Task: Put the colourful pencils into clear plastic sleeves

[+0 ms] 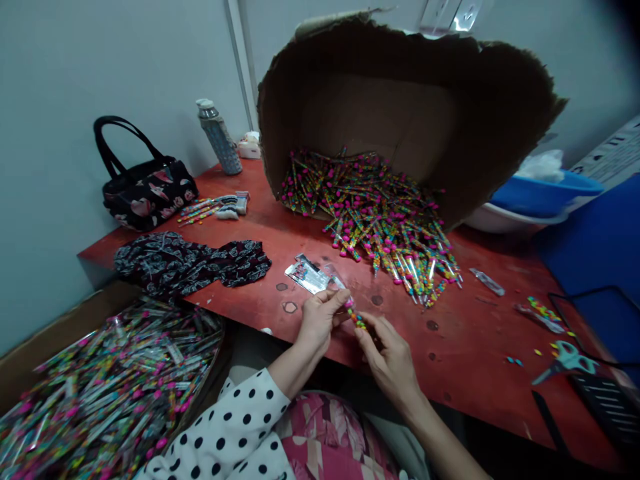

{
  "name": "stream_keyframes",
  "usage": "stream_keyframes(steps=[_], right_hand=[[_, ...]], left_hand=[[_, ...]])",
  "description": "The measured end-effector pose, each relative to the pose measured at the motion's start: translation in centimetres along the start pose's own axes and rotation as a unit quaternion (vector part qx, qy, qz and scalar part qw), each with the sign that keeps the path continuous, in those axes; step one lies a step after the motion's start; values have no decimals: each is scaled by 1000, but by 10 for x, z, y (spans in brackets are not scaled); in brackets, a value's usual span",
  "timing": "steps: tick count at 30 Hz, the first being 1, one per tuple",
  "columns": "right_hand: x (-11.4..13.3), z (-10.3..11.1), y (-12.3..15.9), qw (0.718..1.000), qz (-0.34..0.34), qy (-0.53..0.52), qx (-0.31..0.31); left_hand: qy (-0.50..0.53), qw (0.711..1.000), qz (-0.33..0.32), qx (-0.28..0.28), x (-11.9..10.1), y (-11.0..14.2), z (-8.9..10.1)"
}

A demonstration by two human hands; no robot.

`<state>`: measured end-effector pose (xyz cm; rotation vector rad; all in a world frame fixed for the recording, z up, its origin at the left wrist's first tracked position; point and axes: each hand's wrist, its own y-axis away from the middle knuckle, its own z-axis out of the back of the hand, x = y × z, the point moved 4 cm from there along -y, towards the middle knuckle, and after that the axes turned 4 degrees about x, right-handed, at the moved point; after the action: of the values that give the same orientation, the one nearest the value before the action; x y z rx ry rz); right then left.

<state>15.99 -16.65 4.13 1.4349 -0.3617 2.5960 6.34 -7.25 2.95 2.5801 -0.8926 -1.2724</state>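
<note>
Lower carton: at my far left, below the table edge, its cardboard wall point(60, 319) surrounds a heap of colourful sticks point(115, 373)
Handbag: black floral handbag point(150, 193), upright on the red table point(260, 193), with a few loose sticks point(197, 212) just beside it
Cloth: dark patterned cloth point(190, 265), crumpled in front of the handbag
Bottle: covered bottle point(223, 141), standing by the wall
Packet: silvery packet point(307, 275), flat just beyond my left hand
Left hand: my left hand point(318, 321) pinches the pink end of the bead-filled stick point(355, 317)
Bead-filled stick: held tilted between my two hands, above the table's near edge
Right hand: my right hand point(389, 350) grips its lower end with thumb and fingers, close to my left
Large carton: open large carton point(375, 110) with its mouth facing me, pink-tipped sticks point(370, 207) spilling out onto the table
Basins: blue basin point(545, 195) in a pale basin point(500, 219)
Scissors: pale-handled scissors point(570, 359), lying near loose beads point(515, 361) at my right
</note>
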Motion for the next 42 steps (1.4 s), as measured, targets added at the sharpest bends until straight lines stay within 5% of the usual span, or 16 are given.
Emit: stream_keyframes(steps=[7, 14, 20, 25, 30, 37, 42], right_hand=[[-8, -9, 6, 976, -111, -184, -30], [3, -1, 3, 995, -32, -30, -85], [0, -16, -12, 937, -151, -313, -16], [-10, -29, 4, 905, -176, -383, 59], [-8, -25, 2, 923, -169, -346, 1], [1, -35, -15, 922, -138, -359, 34], [-1, -33, -23, 953, -103, -264, 108]], left_hand=[[-31, 998, -58, -11, 2, 3, 0], [-61, 995, -83, -3, 11, 8, 1], [-40, 998, -32, 30, 17, 11, -1], [32, 997, -73, -4, 4, 7, 10], [25, 999, -11, 33, 16, 15, 6], [31, 998, -18, 50, 20, 22, 3], [36, 996, -70, -34, -9, 31, 30]])
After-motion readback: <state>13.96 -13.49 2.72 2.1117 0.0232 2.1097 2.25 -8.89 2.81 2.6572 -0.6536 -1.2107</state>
